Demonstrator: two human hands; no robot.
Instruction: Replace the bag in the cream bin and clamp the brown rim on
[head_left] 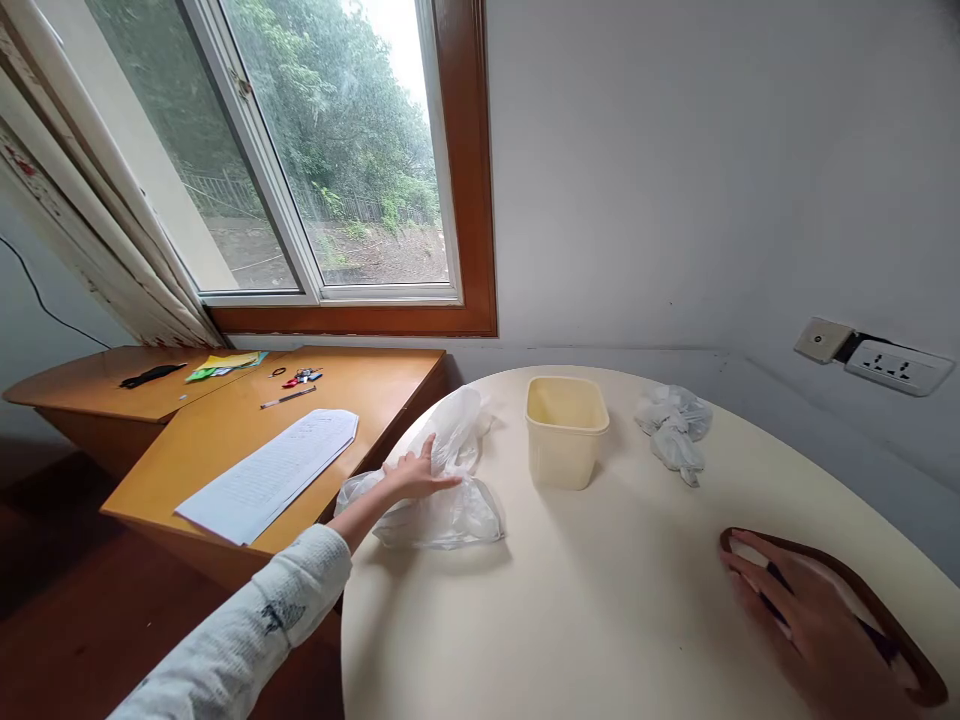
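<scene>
My left hand (418, 474) lies with spread fingers on a crumpled, translucent white plastic bag (450, 515) at the left side of the round table. Part of the bag rises behind the fingers. At the lower right, my right hand (814, 620) is blurred, its fingers over the near-left end of a brown loop-shaped thing (862, 590). Dark strips show between the fingers and inside the loop; what they are I cannot make out. A pale yellow, open-topped plastic container (564, 455) stands upright between the hands, touched by neither.
A knotted clear plastic bag (677, 430) lies right of the container on the cream round table (555, 620). The wooden desk (375, 385) on the left bears papers (274, 470), a pen (288, 397) and keys (304, 377). Sockets (896, 367) are on the right wall.
</scene>
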